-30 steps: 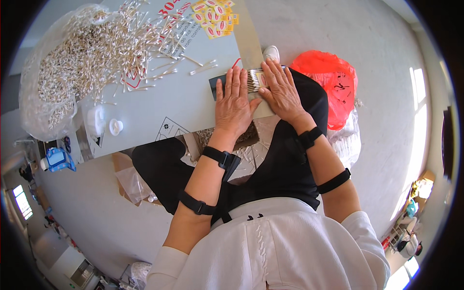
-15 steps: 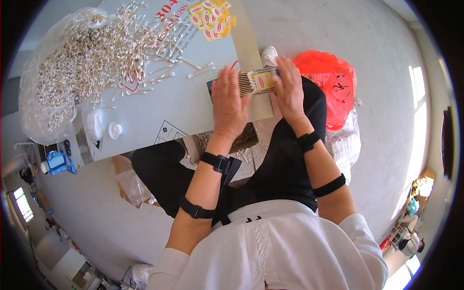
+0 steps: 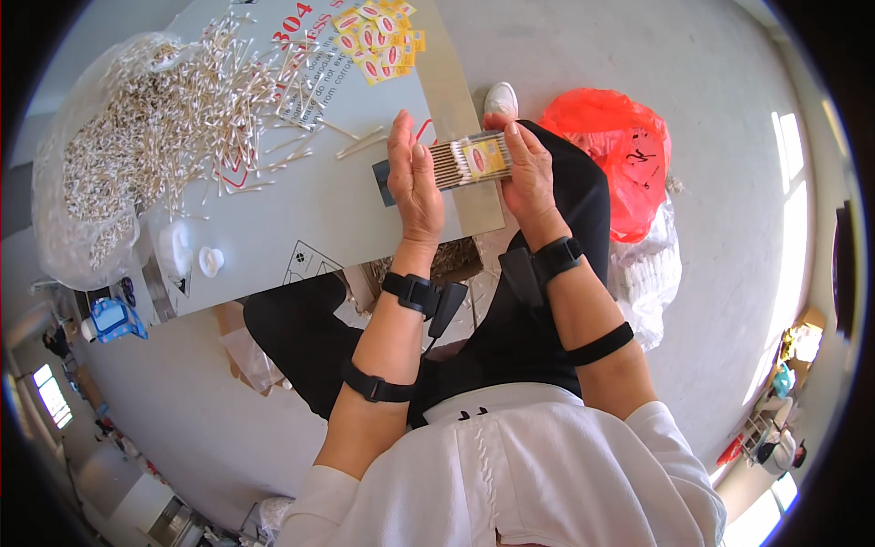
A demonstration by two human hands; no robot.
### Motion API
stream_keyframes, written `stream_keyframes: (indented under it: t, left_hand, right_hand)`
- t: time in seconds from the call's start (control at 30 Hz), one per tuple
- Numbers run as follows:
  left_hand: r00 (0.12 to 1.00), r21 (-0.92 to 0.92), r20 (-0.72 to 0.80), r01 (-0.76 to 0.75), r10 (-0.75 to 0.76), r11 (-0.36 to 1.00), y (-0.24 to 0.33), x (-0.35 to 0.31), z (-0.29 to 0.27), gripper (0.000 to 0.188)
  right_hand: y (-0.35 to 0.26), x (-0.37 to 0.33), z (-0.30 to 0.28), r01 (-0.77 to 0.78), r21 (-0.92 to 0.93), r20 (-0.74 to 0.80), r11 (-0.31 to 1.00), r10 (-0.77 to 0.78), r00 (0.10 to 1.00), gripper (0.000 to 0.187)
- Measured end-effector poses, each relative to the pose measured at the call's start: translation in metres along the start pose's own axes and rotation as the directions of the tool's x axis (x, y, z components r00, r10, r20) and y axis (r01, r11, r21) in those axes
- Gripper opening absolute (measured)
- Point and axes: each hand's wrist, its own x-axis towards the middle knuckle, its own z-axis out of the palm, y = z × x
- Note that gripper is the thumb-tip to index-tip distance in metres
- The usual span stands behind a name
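A flat pack of cotton swabs (image 3: 447,164) with a yellow label card lies level between my two hands, over the right end of the table. The swabs' sticks and white tips show in a row. My right hand (image 3: 529,178) grips the pack's right end, thumb on top and fingers beneath. At the other end my left hand (image 3: 415,187) stands on edge, its fingers stretched out and its palm facing the ends of the swabs. A dark flat object (image 3: 383,182) lies on the table, partly behind my left hand.
A large heap of loose cotton swabs (image 3: 164,128) spills from a clear bag on the left. Yellow label cards (image 3: 383,41) lie at the far edge. A small white cap (image 3: 211,262) is near the front. A red plastic bag (image 3: 620,164) stands on the floor at right.
Both hands were flat with the pack between them. Now my right hand has closed round the pack's right end, and my left hand has turned upright. The view has shifted slightly.
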Motion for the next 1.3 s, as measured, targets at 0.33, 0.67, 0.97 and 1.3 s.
stream_keyframes:
  t: [0.33, 0.67, 0.97, 1.3]
  left_hand:
    - [0.999, -0.179, -0.001, 0.042, -0.043, 0.983, 0.003, -0.004, 0.033, 0.058]
    - [0.988, -0.402, -0.111, 0.055, -0.108, 0.914, 0.006, 0.000, 0.015, 0.051]
    - [0.953, 0.438, -0.289, 0.053, 0.084, 0.898, -0.012, -0.008, -0.116, 0.015]
    - [0.939, 0.844, -0.027, -0.163, 0.343, 0.512, 0.000, 0.060, -0.171, 0.027]
  right_hand:
    - [0.003, -0.007, 0.011, 0.091, -0.031, -0.038, 0.995, -0.092, 0.995, 0.029]
    - [0.002, -0.006, 0.004, 0.084, -0.023, -0.082, 0.996, -0.085, 0.993, 0.030]
    - [-0.003, -0.019, 0.060, 0.567, -0.720, 0.492, 0.400, -0.283, 0.823, 0.024]
    - [0.053, -0.013, 0.098, 0.754, -0.654, 0.720, 0.055, -0.262, 0.643, 0.008]
